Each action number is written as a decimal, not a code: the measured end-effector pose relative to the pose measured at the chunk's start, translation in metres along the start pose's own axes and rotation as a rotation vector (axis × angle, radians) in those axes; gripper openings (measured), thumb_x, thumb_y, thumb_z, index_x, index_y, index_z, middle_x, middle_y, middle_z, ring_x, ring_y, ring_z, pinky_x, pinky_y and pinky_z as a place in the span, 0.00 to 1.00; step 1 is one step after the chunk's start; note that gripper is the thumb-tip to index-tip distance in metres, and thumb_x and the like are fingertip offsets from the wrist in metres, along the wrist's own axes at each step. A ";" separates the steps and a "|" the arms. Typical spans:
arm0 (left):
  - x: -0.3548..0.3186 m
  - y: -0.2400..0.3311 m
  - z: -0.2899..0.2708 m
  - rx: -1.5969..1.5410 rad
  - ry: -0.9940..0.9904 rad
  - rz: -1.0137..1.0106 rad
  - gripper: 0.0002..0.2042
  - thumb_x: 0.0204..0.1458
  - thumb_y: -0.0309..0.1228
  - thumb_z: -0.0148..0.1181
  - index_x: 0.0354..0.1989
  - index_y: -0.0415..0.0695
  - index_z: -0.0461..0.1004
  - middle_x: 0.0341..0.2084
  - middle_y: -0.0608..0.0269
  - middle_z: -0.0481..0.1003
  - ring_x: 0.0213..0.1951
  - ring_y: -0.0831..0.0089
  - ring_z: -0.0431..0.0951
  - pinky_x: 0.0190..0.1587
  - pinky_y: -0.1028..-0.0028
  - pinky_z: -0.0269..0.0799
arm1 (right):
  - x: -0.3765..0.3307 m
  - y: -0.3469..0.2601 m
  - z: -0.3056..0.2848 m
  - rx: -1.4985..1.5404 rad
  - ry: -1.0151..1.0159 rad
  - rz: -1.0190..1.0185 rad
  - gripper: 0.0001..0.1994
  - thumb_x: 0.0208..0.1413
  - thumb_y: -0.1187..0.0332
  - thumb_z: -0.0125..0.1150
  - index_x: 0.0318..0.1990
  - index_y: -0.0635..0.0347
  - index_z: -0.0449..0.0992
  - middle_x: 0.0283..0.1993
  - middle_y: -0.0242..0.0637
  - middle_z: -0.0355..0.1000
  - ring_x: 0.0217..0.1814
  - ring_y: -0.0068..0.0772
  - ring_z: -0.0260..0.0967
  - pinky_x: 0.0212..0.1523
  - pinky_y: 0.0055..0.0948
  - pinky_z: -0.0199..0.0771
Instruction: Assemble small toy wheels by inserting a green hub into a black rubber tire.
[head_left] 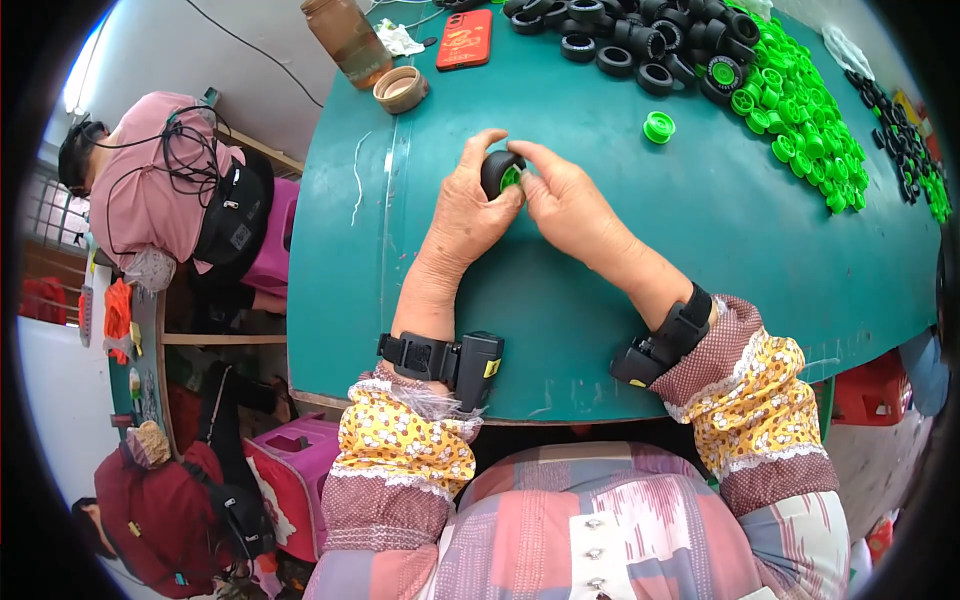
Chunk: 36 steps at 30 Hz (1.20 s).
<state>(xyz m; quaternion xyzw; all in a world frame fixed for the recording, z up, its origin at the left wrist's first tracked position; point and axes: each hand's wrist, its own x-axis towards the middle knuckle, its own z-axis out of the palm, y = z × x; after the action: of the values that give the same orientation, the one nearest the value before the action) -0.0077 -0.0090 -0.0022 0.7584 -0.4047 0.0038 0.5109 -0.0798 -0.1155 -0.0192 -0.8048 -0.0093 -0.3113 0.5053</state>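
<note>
Over the green table point(560, 330), a small black toy tyre point(493, 172) with a green wheel hub point(511, 178) in it is between my two hands. My left hand point(468, 208) is closed round the tyre's left side, thumb and fingers gripping it. My right hand point(565, 200) closes on it from the right, its thumb by the green hub and its index finger reaching over the top. How deep the hub sits in the tyre is partly hidden by my fingers. A loose green hub point(659, 127) lies on the table to the right of my hands.
A heap of black tyres point(640, 40) lies at the far side, with a heap of green hubs point(805, 120) beside it. More black and green wheels point(895, 140) lie far right. A red phone point(464, 40), brown bottle point(348, 40) and round lid point(400, 90) stand far left. Two people sit left.
</note>
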 end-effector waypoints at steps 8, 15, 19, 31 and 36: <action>0.000 -0.004 0.003 -0.009 -0.065 -0.168 0.16 0.43 0.26 0.55 0.43 0.43 0.63 0.27 0.49 0.71 0.30 0.57 0.74 0.32 0.68 0.69 | 0.002 -0.004 -0.003 0.090 -0.068 0.270 0.17 0.53 0.73 0.43 0.52 0.64 0.60 0.19 0.37 0.64 0.19 0.27 0.62 0.21 0.28 0.62; 0.004 -0.003 -0.002 -0.001 -0.078 -0.113 0.13 0.45 0.25 0.51 0.41 0.41 0.62 0.23 0.53 0.71 0.18 0.70 0.72 0.21 0.73 0.68 | 0.001 -0.023 -0.012 -0.089 -0.193 0.272 0.18 0.53 0.73 0.44 0.53 0.63 0.57 0.25 0.55 0.68 0.25 0.54 0.66 0.26 0.40 0.63; 0.009 -0.015 -0.015 -0.620 0.155 -0.380 0.13 0.50 0.31 0.49 0.40 0.37 0.62 0.23 0.55 0.71 0.17 0.75 0.71 0.18 0.79 0.66 | -0.011 -0.016 -0.041 -0.284 -0.259 0.124 0.16 0.53 0.73 0.44 0.50 0.63 0.60 0.26 0.54 0.68 0.26 0.54 0.66 0.26 0.41 0.64; -0.001 -0.008 -0.006 -0.789 -0.051 -0.460 0.10 0.50 0.31 0.51 0.38 0.40 0.71 0.26 0.68 0.70 0.24 0.80 0.71 0.22 0.83 0.66 | -0.072 0.042 -0.204 -1.273 0.014 0.196 0.07 0.47 0.68 0.51 0.32 0.60 0.67 0.29 0.44 0.66 0.34 0.46 0.65 0.32 0.41 0.68; 0.006 -0.011 0.037 -0.998 0.119 -0.519 0.13 0.49 0.27 0.51 0.42 0.34 0.67 0.34 0.60 0.69 0.35 0.73 0.72 0.35 0.71 0.72 | -0.049 0.024 -0.188 -1.326 0.158 0.016 0.12 0.45 0.68 0.54 0.38 0.61 0.68 0.33 0.45 0.65 0.39 0.46 0.62 0.37 0.40 0.65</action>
<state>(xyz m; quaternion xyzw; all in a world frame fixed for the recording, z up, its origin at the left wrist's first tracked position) -0.0117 -0.0401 -0.0260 0.4980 -0.1280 -0.2711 0.8137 -0.2035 -0.2661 -0.0077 -0.9198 0.2274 -0.3055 -0.0952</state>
